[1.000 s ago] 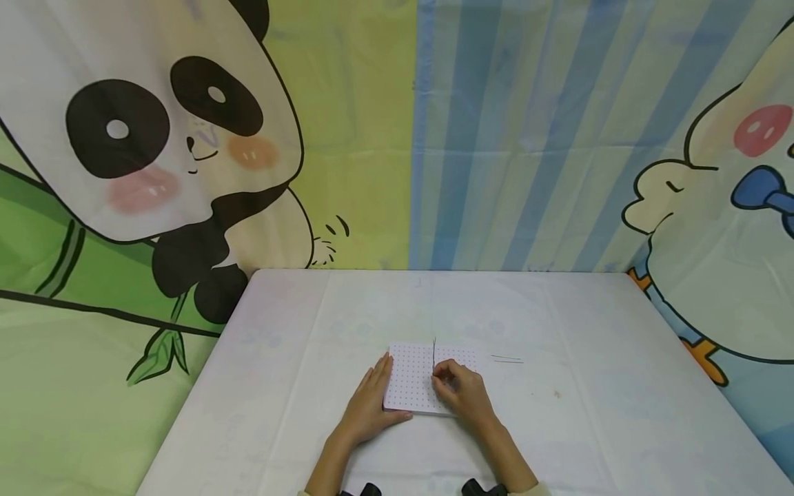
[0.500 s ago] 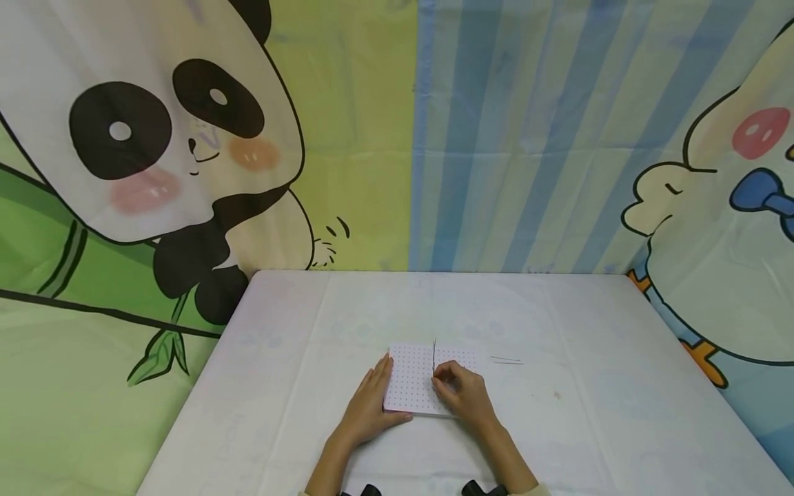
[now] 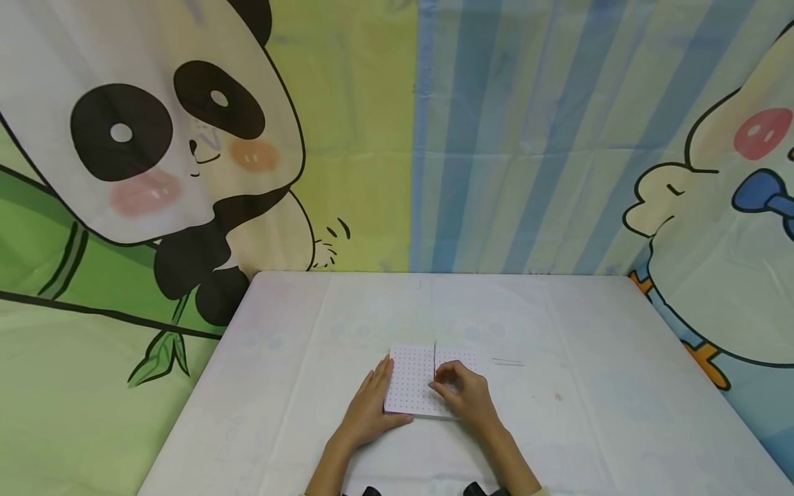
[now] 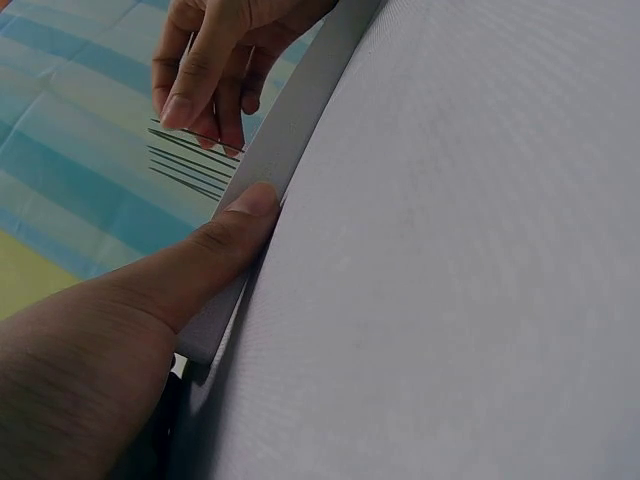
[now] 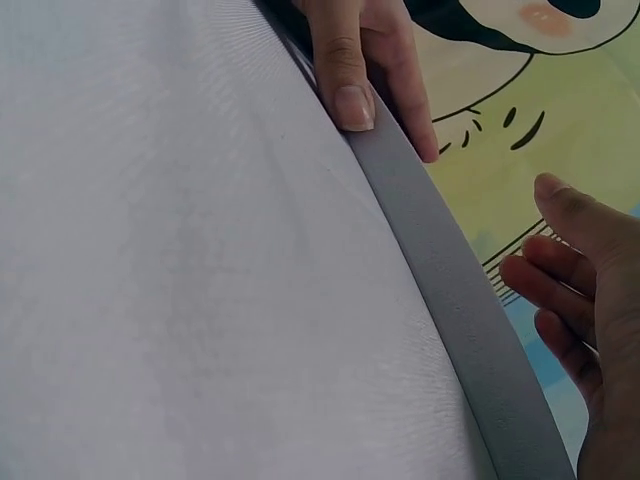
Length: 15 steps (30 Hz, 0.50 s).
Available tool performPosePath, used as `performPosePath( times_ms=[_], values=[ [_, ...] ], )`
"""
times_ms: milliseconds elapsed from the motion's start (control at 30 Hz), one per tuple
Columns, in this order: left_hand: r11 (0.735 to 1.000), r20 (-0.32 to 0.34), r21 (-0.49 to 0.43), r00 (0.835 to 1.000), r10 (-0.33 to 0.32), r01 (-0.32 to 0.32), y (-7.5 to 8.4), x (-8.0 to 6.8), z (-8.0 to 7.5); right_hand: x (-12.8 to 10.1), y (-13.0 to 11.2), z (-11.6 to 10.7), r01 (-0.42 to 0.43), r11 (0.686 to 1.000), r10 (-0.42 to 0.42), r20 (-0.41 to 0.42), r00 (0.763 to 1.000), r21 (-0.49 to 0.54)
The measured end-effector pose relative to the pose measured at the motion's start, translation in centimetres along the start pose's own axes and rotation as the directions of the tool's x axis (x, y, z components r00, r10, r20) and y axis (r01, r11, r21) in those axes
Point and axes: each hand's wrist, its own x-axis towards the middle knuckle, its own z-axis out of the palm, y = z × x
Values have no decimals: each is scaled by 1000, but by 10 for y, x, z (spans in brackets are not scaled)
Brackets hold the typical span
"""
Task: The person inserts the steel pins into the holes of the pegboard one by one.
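A white board dotted with a grid of small holes lies on the table. My left hand rests against its left side with straight fingers, and the left thumb presses on the board's near edge. Several thin dark sticks stand upright in a row on the board, seen apart from one another in the left wrist view. Over the board's middle, my right hand is right by the nearest sticks. Its thumb and bent fingers show a gap between them in the right wrist view.
Two more thin sticks lie on the white-covered table, right of the board. Behind the table hangs a curtain printed with a panda and stripes.
The right thumb has shifted slightly left and toward the near side, away from the index fingertip. My left hand, the board and the lying sticks stay in place.
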Motion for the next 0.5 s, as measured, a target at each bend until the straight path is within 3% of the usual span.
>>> performPosePath(
  times_ms=[267,500],
  values=[
    [1000,-12,-2,1000,-8,8,1,0,2,4,1,-17,-123,992,123,-39,992,-6],
    [999,12,7,999,-32,32,1,0,1,6,17,-43,-275,959,264,-136,955,-73]
  ],
)
